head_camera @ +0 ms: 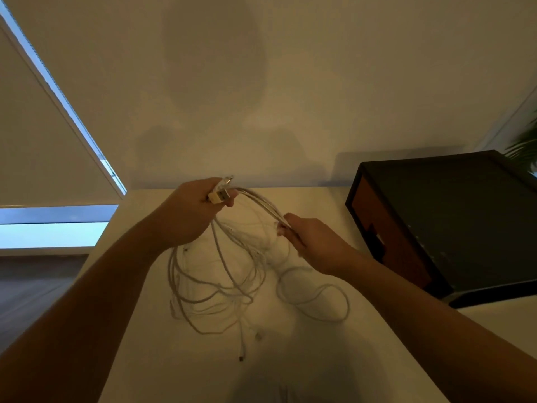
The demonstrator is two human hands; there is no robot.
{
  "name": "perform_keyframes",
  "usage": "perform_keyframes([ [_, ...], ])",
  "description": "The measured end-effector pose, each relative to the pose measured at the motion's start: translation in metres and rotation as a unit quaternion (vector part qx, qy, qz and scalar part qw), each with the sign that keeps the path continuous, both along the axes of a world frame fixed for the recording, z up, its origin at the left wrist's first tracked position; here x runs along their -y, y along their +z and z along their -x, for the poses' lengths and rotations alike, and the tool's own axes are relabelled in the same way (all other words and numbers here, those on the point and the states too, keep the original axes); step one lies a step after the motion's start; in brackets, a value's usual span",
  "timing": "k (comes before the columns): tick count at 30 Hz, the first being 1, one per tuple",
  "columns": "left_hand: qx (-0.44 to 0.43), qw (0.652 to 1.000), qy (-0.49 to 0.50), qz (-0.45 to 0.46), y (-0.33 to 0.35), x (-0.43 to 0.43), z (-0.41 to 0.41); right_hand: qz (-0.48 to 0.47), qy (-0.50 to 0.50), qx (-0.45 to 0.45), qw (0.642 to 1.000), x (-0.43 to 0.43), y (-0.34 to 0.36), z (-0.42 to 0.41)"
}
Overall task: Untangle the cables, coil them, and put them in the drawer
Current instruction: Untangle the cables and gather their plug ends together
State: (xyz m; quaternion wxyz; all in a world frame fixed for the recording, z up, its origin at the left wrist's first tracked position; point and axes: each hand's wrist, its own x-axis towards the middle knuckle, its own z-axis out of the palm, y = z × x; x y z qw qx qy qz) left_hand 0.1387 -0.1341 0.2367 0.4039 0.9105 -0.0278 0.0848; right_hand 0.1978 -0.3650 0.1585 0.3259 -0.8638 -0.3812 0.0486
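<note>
Several white cables (220, 289) lie in a tangled heap on the white table (363, 359), and some strands rise into both hands. My left hand (191, 210) grips a bunch of white USB plugs (220, 193) above the heap. A taut bundle of strands arcs from those plugs to my right hand (313, 242), which pinches it between thumb and curled fingers. One loose plug end (241, 358) lies on the table near me. The drawer unit (453, 219) stands at the right, dark with a brown front; its drawer looks closed.
The table butts against a plain wall. A window with a lowered blind (43, 135) is on the left, above dark flooring (35, 289). Plant leaves (523, 146) show behind the drawer unit at the far right.
</note>
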Motion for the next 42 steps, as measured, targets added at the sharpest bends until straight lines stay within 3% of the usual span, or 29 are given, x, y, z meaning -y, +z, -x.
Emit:
perform_keyframes([
  [5,-0.009,0.999,-0.006,-0.046,0.0,-0.009,-0.002,0.169,0.007,0.086,0.982,0.012,-0.005,0.007],
  [9,-0.037,0.995,-0.022,-0.09,-0.007,-0.007,-0.004,0.198,-0.004,0.095,0.975,0.021,-0.002,0.009],
  [14,-0.037,0.995,0.048,-0.078,-0.014,-0.001,-0.003,0.089,-0.047,-0.034,0.994,0.032,0.002,0.005],
  [19,-0.009,0.994,0.065,-0.082,-0.017,0.002,-0.006,0.115,-0.012,0.022,0.993,0.043,0.0,0.005],
  [21,-0.004,0.995,0.066,-0.077,-0.017,0.003,-0.008,0.111,-0.017,-0.005,0.994,0.044,-0.001,0.007],
  [24,-0.027,0.998,0.059,-0.029,-0.015,0.002,-0.014,0.072,-0.022,-0.098,0.992,0.037,0.004,0.013],
  [28,-0.03,0.999,0.008,-0.033,-0.015,0.017,-0.017,-0.075,-0.006,-0.236,0.969,0.018,0.012,0.022],
  [33,-0.035,0.999,-0.006,-0.037,-0.014,0.02,-0.015,-0.162,-0.041,-0.236,0.957,0.007,0.015,0.025],
  [39,-0.047,0.998,-0.005,-0.03,-0.014,0.016,-0.012,-0.163,-0.057,-0.071,0.982,0.007,0.014,0.018],
  [42,-0.048,0.998,-0.007,-0.036,-0.013,0.017,-0.012,-0.205,-0.084,-0.135,0.966,0.007,0.013,0.019],
])
